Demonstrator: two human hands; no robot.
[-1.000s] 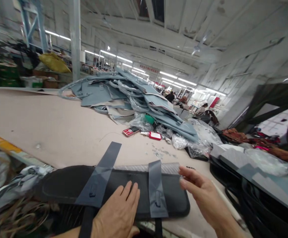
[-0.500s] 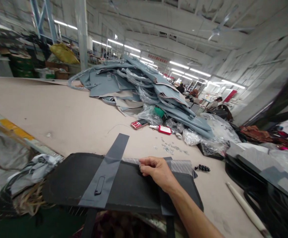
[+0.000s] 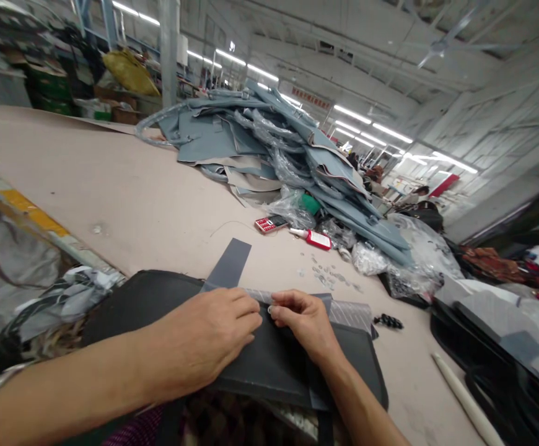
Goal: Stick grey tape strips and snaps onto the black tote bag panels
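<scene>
A black bag lies flat at the table's near edge, with a grey strip sticking out past its far edge. Striped lining shows along that same edge. My right hand pinches a small, pale, ring-like washer between thumb and forefinger, just over the bag's edge. Close beside it on the left, my left hand rests over the bag and strip with its fingers curled together. Its fingertips are hidden, so what they grip cannot be made out.
Loose washers are scattered beyond the bag, near a red bottle and a red phone. A heap of blue-grey bags lies farther back. A pale stick and black pieces are at the right.
My left hand has come in from the left and now covers part of the bag and strip. A washer now shows in my right hand's pinch. The view has shifted slightly.
</scene>
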